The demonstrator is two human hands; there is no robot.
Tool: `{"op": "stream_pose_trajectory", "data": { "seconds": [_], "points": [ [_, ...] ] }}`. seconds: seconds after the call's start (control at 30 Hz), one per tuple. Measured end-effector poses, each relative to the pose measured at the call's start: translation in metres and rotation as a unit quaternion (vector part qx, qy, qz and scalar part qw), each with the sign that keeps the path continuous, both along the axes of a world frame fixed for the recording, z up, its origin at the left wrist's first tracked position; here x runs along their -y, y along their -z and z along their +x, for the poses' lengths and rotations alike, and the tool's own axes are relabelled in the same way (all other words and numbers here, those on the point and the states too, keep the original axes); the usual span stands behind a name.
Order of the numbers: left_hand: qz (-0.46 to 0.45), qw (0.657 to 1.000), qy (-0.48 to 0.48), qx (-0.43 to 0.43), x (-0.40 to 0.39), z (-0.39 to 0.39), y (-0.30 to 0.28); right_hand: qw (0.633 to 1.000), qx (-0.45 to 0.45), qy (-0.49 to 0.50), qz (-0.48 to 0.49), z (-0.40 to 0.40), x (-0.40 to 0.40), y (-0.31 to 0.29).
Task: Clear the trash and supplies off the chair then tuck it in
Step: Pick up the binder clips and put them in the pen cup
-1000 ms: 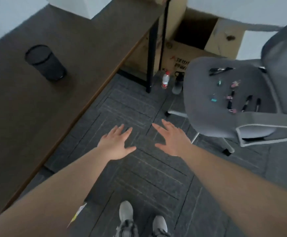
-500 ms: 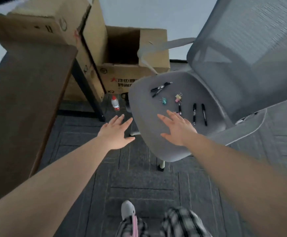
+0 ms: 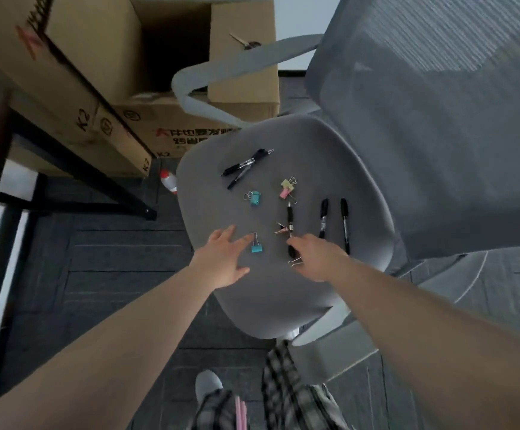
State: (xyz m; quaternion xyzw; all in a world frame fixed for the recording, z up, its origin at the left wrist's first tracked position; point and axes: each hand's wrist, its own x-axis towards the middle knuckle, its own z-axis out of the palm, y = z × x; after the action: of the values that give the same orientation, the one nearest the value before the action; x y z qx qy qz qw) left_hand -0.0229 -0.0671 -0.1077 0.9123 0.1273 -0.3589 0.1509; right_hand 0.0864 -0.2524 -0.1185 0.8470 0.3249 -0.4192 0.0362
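Both hands are open: the left hand [image 3: 223, 262] by the blue clip [image 3: 256, 247], the right hand [image 3: 317, 259] over a pen [image 3: 290, 226], mid-frame on the chair [image 3: 283, 305]. These look light and hard; pinch them.

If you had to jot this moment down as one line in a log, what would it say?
stage: reaching | left hand: open, by teal clip | right hand: at black pen | chair seat: pens, clips uncleared

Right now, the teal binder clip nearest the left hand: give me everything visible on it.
The teal binder clip is small, with a teal body and silver wire handles pointing away from the person. It lies on the grey fabric chair seat near its front edge, just beyond the left hand, whose fingertips reach its handles; contact is unclear.
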Motion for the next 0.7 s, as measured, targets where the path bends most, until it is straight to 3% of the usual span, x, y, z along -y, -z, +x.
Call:
{"op": "stream_pose_trajectory", "data": {
  "seconds": [0.13,0.33,0.7],
  "points": [
    [-0.032,0.999,-0.037,-0.006,0.014,0.02,0.029,0.999,-0.01,-0.047,0.001,0.011,-0.005,0.025],
    [-0.007,1.0,-0.013,-0.024,0.021,0.034,0.063,0.994,0.018,-0.105,-0.006,0.014,-0.011,0.049],
    [0.018,0.999,-0.034,-0.021,0.025,0.055,0.075,0.991,0.056,-0.102,0.065,0.028,-0.004,0.051]
  ]
}}
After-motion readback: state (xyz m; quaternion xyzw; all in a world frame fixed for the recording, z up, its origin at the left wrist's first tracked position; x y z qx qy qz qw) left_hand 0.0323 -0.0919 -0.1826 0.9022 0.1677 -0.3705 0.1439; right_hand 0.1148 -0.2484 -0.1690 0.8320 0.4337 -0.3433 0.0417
